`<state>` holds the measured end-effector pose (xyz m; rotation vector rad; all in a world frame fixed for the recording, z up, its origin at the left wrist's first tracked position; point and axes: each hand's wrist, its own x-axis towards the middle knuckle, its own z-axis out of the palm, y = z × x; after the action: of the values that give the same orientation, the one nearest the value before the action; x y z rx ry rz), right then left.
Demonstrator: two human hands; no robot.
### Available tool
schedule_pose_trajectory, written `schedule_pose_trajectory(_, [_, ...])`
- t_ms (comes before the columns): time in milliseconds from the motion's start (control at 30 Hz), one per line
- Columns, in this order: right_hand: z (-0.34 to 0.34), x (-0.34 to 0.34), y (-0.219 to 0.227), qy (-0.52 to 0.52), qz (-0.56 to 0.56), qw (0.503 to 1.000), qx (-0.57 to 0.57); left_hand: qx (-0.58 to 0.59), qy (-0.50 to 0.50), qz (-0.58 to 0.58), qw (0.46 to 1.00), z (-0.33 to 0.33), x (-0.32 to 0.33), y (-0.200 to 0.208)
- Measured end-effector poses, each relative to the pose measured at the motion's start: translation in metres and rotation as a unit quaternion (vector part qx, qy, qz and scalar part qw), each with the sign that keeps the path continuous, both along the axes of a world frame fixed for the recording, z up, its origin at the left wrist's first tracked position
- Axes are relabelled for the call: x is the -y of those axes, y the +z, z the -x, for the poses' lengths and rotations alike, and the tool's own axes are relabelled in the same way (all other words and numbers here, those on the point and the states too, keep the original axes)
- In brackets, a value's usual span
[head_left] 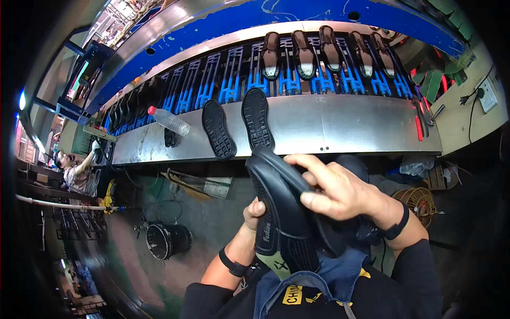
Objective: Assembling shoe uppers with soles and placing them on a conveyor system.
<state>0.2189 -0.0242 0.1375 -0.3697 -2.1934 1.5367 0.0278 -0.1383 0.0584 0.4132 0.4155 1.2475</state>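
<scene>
A black shoe (277,212) is held up in front of me, toe pointing away, with a perforated side and a pale patch near the heel. My left hand (255,212) grips it from the left, thumb on its side and the other fingers mostly hidden behind. Along the shoe's right side lies a black sole (284,170), apart from it toward the heel. The curled fingers and thumb of my right hand (337,189) close on that sole's edge. Two loose black soles, a left one (218,130) and a right one (257,119), rest tread up on the metal bench just beyond.
A clear bottle with a red cap (169,121) lies on the metal bench (361,125). Behind run blue rack holders (231,74) carrying several dark shoes (303,53). A black bucket (169,241) and wicker basket (419,206) stand below. Another person (77,173) is at far left.
</scene>
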Motion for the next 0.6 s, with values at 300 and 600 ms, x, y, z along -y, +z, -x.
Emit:
schedule_pose_trajectory(300, [-0.011, -0.004, -0.005, -0.042, -0.088, 0.994, -0.048, -0.033, -0.033, 0.01, 0.999, -0.007, 0.004, 0.011])
schedule_pose_trajectory(600, [-0.011, 0.051, 0.0, -0.116, -0.218, 0.955, 0.164, 0.037, 0.028, 0.015, 0.999, -0.02, 0.005, -0.012])
